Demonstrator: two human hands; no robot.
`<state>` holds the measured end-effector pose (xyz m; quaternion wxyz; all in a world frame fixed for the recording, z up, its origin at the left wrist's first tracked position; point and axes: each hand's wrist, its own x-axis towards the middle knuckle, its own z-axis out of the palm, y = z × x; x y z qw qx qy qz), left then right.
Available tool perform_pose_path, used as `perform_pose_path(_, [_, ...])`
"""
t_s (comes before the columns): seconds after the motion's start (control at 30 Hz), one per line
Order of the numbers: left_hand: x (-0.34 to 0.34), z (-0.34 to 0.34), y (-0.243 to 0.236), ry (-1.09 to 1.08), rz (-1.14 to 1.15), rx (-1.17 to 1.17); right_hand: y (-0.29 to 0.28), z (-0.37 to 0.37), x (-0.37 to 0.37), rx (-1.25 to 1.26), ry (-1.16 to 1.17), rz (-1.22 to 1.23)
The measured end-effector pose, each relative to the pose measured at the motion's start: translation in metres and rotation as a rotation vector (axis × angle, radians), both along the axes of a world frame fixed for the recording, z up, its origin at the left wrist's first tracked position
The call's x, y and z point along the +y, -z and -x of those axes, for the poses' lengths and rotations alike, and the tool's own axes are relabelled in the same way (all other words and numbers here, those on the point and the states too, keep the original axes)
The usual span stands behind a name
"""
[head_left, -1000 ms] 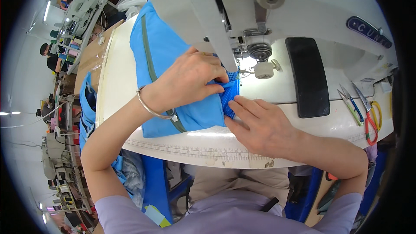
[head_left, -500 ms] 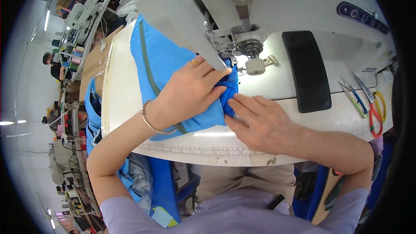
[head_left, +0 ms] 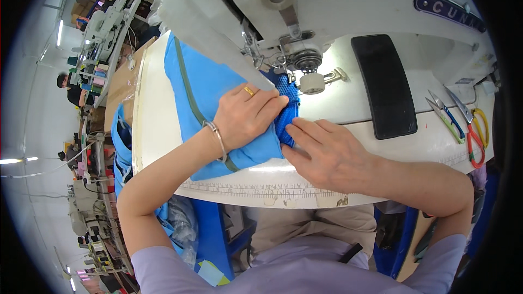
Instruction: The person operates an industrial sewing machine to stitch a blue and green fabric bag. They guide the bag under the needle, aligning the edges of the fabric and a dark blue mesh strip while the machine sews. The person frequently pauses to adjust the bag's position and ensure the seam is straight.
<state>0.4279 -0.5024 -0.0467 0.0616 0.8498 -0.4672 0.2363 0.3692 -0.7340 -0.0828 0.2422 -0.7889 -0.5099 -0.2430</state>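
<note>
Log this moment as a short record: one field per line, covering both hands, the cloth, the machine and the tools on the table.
left hand: flat on the light blue fabric, ring and bracelet on
right hand: fingers pressing the darker blue mesh piece
machine: white sewing machine, presser foot just beyond the mesh
table: white, ruler strip along the front edge
tools: black phone; snips and scissors on the right

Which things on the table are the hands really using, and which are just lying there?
In use:
left hand pressing the light blue cloth
right hand on the dark blue mesh
sewing machine over both

Just lying there:
black phone
small snips
red and yellow scissors
</note>
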Motion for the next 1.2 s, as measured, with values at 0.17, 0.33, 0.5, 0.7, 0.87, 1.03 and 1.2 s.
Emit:
perform_pose_path(0.17, [0.001, 0.007, -0.009, 0.022, -0.060, 0.089, 0.000, 0.001, -0.001, -0.002, 0.006, -0.008])
perform_pose_path(0.33, [0.007, 0.005, -0.007, 0.008, 0.024, 0.171, 0.000, 0.001, 0.000, -0.001, -0.003, -0.002])
perform_pose_path(0.5, [0.005, 0.003, -0.002, 0.030, 0.108, 0.201, -0.002, -0.001, 0.001, -0.004, -0.003, 0.007])
perform_pose_path(0.7, [0.004, 0.001, -0.001, 0.056, 0.113, 0.220, -0.007, -0.002, 0.001, 0.018, -0.020, 0.016])
perform_pose_path(0.87, [0.004, -0.003, 0.001, 0.053, 0.116, 0.215, -0.010, -0.007, 0.003, 0.037, -0.019, -0.013])
perform_pose_path(1.03, [0.004, -0.013, 0.008, 0.047, 0.143, 0.174, -0.013, -0.015, 0.003, 0.101, 0.024, -0.017])
perform_pose_path(1.2, [0.006, -0.022, 0.010, 0.022, 0.137, 0.162, -0.014, -0.022, 0.004, 0.176, 0.066, -0.042])
